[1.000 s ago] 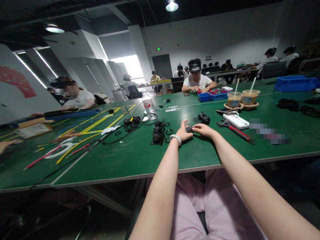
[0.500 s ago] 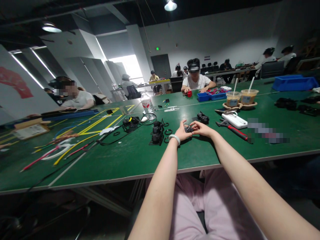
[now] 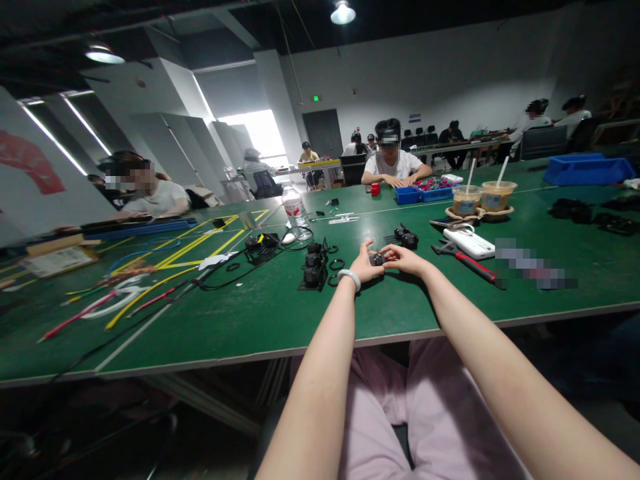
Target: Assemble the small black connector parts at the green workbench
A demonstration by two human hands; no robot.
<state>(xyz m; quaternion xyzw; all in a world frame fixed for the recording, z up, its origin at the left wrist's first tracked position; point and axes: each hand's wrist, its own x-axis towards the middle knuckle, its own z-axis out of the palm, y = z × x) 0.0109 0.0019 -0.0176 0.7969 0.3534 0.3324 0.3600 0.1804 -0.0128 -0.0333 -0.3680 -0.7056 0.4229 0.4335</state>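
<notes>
Over the green table point(image 3: 280, 320), my left hand point(image 3: 366, 265) and my right hand point(image 3: 403, 259) hold a small black part point(image 3: 377, 259) between them. The fingers of both hands are closed on its sides. A pale bracelet point(image 3: 349, 279) is on my left wrist. To the left of my left hand stand black blocky devices point(image 3: 315, 265) with several black rings point(image 3: 337, 265) beside them. Just beyond my right hand lies another black device point(image 3: 405, 237). Fine detail of the held part is too small to make out.
Adjustable pliers point(image 3: 470, 264) with red handles, a white power bank point(image 3: 470, 242) and two drink cups point(image 3: 497, 195) are on the right. A bottle point(image 3: 296, 213), cables point(image 3: 150, 293) and a cardboard box point(image 3: 63, 257) lie left. A person point(image 3: 393, 160) sits opposite, near blue bins point(image 3: 434, 193).
My hands and the black part stay nearly in place. Across the table, the person's hand has left the red object and moved toward their other hand.
</notes>
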